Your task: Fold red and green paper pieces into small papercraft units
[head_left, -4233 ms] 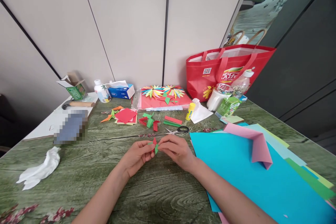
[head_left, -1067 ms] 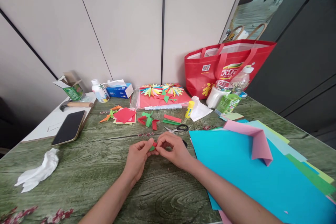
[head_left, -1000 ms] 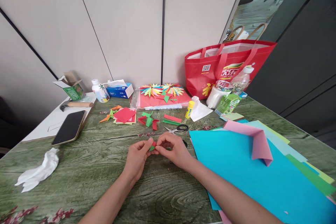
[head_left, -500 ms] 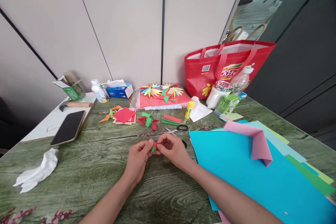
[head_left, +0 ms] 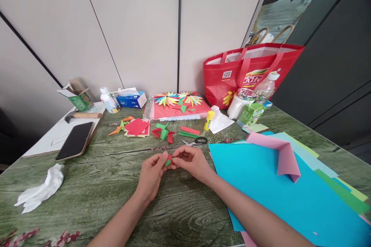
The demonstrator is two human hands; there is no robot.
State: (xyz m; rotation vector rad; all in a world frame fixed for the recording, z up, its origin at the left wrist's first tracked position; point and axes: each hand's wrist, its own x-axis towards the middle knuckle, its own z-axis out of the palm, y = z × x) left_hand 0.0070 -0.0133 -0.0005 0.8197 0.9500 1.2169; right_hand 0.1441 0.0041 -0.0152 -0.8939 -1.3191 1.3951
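Between my two hands is a small folded paper piece [head_left: 168, 160], red on top and green below. My left hand [head_left: 151, 171] pinches its left side between thumb and fingers. The fingertips of my right hand [head_left: 191, 163] grip its right edge. Parts of the paper are hidden by the fingers. Just beyond my hands lie black-handled scissors [head_left: 199, 141], and past them red and green paper strips [head_left: 189, 131]. Several folded red and green paper pieces [head_left: 163, 133] rest farther left, next to a stack of red and pale paper squares [head_left: 137, 127].
Large blue paper [head_left: 261, 189] with a folded pink sheet [head_left: 288, 162] lies under my right forearm. A yellow glue stick [head_left: 208, 120], a red bag [head_left: 223, 85] and a bottle [head_left: 268, 87] stand behind. At left are a phone [head_left: 75, 141], a hammer [head_left: 85, 115] and crumpled tissue [head_left: 42, 191].
The held paper has turned slightly and moved a little left between my fingers. Both hands keep their pinch, and the other things on the table look the same.
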